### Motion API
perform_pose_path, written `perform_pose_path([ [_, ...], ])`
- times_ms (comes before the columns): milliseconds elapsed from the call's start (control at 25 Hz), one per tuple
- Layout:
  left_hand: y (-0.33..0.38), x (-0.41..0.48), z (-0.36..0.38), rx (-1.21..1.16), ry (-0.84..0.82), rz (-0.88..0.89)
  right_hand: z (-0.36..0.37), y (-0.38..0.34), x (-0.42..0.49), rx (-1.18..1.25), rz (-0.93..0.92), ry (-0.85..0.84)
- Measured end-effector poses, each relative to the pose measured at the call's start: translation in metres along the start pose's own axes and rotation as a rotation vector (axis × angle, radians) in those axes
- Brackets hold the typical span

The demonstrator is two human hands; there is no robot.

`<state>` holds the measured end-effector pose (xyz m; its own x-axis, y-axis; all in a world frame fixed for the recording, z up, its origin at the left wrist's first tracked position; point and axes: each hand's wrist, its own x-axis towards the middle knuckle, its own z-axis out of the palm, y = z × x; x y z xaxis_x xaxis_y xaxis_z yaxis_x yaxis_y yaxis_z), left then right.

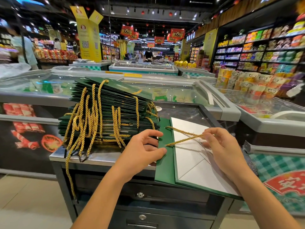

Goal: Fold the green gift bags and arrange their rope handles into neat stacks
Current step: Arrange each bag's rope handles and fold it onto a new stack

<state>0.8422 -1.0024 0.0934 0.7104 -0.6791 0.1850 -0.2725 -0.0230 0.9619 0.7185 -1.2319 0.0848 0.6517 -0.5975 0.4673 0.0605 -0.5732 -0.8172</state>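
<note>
A tall stack of folded green gift bags (109,109) leans on the metal counter (99,157), with gold rope handles (87,128) hanging over its front edge. One flat green gift bag (165,164) with a white inside lies at the counter's right edge and sticks out over it. My left hand (145,149) holds this bag's left green edge, thumb on top. My right hand (219,146) pinches the bag's gold rope handle (183,138), which crosses the white panel.
Glass-topped chest freezers (165,90) stand behind and to the right of the counter. Snack shelves (257,52) line the right wall. Locked drawers (140,195) sit under the counter. A person (24,47) stands far left, others far back.
</note>
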Motion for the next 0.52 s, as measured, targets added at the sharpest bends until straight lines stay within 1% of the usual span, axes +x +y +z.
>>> perform_pose_path([
  [80, 0.001, 0.001, 0.0, -0.027, -0.006, -0.027, 0.0, -0.002, 0.0, 0.134, 0.106, 0.018],
  [160, 0.003, 0.002, 0.001, -0.083, -0.008, -0.077, 0.0, -0.004, -0.001, 0.132, 0.129, 0.027],
  [320, 0.014, 0.006, 0.008, -0.222, 0.04, -0.184, 0.001, -0.009, -0.004, 0.104, 0.097, 0.071],
  [440, 0.022, 0.005, 0.015, -0.196, 0.085, -0.215, 0.001, -0.014, -0.008, 0.053, 0.037, 0.03],
  [520, 0.023, 0.004, 0.015, -0.167, 0.076, -0.223, 0.001, -0.02, -0.012, 0.013, -0.002, 0.046],
])
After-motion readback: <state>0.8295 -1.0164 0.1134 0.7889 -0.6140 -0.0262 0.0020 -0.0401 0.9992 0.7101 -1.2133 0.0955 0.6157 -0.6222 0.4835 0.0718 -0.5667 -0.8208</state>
